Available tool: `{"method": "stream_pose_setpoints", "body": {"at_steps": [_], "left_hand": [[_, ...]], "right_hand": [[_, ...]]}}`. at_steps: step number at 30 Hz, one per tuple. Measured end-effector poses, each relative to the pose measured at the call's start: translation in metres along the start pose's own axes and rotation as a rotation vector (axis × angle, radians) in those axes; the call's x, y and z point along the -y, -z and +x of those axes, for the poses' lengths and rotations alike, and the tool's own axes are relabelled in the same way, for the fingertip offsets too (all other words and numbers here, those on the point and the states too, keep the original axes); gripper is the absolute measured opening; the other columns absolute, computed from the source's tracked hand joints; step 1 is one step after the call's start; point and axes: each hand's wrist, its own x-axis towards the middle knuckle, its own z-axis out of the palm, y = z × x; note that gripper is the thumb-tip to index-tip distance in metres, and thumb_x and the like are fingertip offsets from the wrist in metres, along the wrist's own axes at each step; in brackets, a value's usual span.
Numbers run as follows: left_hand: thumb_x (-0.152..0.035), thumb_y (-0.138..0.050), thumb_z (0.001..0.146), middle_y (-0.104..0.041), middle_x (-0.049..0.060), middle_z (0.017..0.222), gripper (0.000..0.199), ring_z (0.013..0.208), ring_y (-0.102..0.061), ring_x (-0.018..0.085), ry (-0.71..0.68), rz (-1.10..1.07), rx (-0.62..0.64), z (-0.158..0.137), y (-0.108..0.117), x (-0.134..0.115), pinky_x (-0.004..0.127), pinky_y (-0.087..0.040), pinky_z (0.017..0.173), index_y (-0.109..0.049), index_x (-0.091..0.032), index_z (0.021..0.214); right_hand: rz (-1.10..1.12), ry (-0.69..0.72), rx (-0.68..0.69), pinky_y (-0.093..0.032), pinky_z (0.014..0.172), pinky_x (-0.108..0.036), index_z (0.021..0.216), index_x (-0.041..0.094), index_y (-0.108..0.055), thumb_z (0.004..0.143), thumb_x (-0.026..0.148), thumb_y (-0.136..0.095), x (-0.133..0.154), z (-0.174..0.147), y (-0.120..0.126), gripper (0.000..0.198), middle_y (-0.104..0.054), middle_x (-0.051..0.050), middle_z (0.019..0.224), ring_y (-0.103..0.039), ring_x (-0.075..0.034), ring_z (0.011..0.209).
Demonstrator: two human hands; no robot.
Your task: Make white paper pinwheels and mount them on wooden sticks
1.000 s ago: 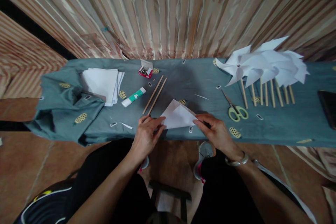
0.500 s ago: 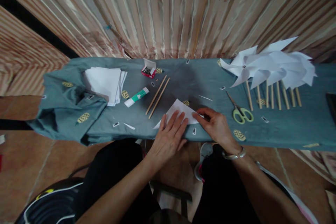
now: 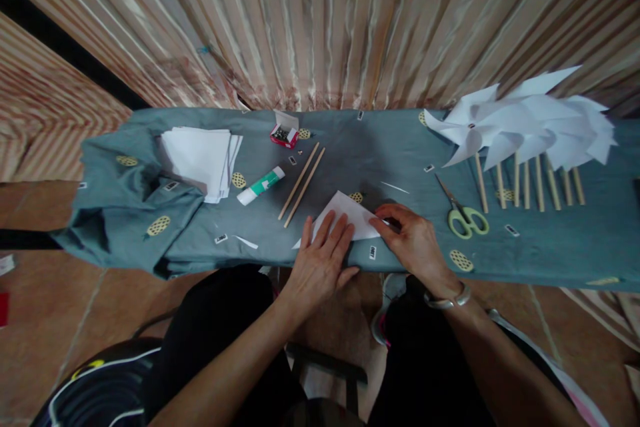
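A white sheet of paper (image 3: 343, 204), folded into a triangle, lies near the table's front edge with its peak pointing away from me. My left hand (image 3: 319, 268) rests flat on its left half, fingers stretched and slightly apart. At the triangle's right corner, my right hand (image 3: 411, 239) pinches the paper between thumb and forefinger; the tip of that corner is hidden. Two wooden sticks (image 3: 303, 183) lie side by side just left of the paper. Green-handled scissors (image 3: 463, 213) lie to the right of my right hand, blades closed and pointing away.
A green and white glue stick (image 3: 261, 185), a stack of white paper (image 3: 197, 157) and a small red open box (image 3: 285, 135) of tiny metal pieces are on the left. Several paper pinwheels (image 3: 540, 127) on sticks lie at the right. Thin paper scraps (image 3: 246, 241) dot the cloth (image 3: 400, 133).
My left fingers have shifted slightly on the paper, the thumb now farther out to the side. The right hand keeps its pinch. The view has moved a little.
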Motion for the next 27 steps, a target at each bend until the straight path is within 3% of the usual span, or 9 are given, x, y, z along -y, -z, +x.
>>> {"method": "stream_pose_setpoints", "body": {"at_steps": [27], "left_hand": [[-0.055,-0.042,0.095,-0.043,0.016,0.152,0.067,0.144,-0.033,0.035,0.036,0.048,0.059,0.0045,-0.003,0.0015,0.064,-0.023,0.115,-0.04,-0.009,0.144]], "right_hand": [[-0.052,-0.047,0.023,-0.051,0.077,-0.033,0.081,0.021,-0.069,0.087,0.028,-0.062,0.0022,0.002,-0.0004,0.011,-0.073,-0.005,0.091,-0.069,-0.021,0.082]]}}
